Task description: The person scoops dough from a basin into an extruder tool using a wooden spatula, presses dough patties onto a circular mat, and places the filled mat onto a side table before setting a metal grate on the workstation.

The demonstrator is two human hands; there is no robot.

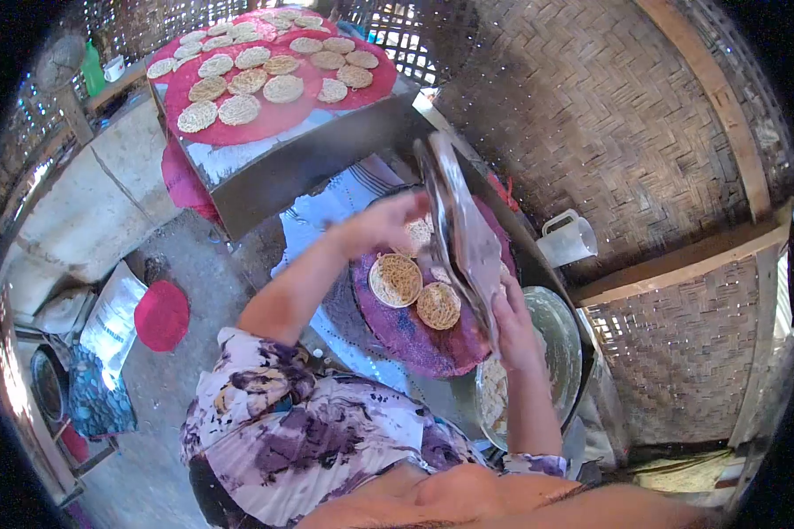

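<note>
My right hand [520, 335] grips the lower end of a flat metal plate [469, 234], which is tilted up on edge and blurred; a second layer shows along its left side. My left hand [395, 222] is left of the plate, blurred, with its fingers apart and nothing clearly held. Below it, on a round magenta mat [375, 317], lie pale round lattice cakes: one cake [399, 280] has a white rim under it and a browner cake [438, 306] lies beside it. Another cake [420, 231] is partly hidden behind my left hand and the plate.
A large clear basin [556, 326] with pale contents stands at my right. A clear plastic jug [566, 238] is by the woven wall. At the back left, a raised box [318, 145] bears red mats with several cakes. A red round mat [161, 316] lies at left.
</note>
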